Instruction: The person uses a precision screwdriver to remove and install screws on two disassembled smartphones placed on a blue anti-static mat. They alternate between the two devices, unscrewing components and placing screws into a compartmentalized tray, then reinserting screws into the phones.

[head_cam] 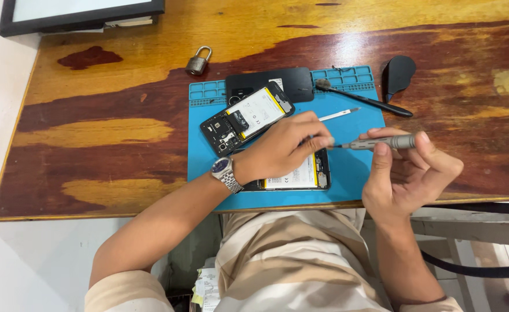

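Right hand [407, 173] wrapped around a slim grey metal screwdriver [381, 142], held level with its tip at the left hand [286, 147], whose fingertips pinch together at that tip. Under the left hand lies an opened black phone with a white-and-yellow battery [295, 178], on a blue rubber work mat [353, 173]. A second opened phone [247, 117], tweezers [339, 114] and a black brush [364, 98] lie beyond on the mat, a brass padlock [198, 61] on the wooden table [93, 133].

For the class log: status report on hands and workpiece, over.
Left hand pinching at screwdriver tip. Right hand gripping grey screwdriver. Opened phone beneath on blue mat. Second opened phone nearby, not obstructing.
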A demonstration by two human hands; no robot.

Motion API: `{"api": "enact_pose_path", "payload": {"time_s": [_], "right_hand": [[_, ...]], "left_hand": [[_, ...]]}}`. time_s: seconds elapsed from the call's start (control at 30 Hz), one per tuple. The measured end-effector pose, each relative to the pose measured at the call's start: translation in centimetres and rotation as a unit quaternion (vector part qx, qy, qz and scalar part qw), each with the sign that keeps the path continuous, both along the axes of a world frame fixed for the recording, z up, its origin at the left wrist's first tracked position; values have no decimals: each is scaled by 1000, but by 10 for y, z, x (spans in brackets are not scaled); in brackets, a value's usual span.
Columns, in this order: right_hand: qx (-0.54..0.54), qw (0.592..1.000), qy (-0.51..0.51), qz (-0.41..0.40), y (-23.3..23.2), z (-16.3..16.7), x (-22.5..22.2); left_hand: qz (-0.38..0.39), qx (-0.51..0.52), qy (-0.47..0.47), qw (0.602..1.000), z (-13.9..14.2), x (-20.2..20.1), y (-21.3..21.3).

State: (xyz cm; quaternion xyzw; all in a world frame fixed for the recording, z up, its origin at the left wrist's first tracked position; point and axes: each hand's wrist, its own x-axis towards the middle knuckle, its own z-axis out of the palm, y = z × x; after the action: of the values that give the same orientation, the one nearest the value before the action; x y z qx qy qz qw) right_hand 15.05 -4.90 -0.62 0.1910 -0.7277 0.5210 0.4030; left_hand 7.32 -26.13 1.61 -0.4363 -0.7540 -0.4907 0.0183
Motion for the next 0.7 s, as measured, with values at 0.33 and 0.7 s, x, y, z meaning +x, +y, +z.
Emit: {"api": "enact_pose_path", "payload": {"time_s": [0.33, 0.7], "right_hand": [[57, 994, -26, 95, 11, 5, -3], [81, 987, -24, 135, 7, 14, -5]], "left_hand": [[-4, -106, 3, 994, 9, 8, 6], [-4, -114, -3, 994, 8, 7, 7]]}}
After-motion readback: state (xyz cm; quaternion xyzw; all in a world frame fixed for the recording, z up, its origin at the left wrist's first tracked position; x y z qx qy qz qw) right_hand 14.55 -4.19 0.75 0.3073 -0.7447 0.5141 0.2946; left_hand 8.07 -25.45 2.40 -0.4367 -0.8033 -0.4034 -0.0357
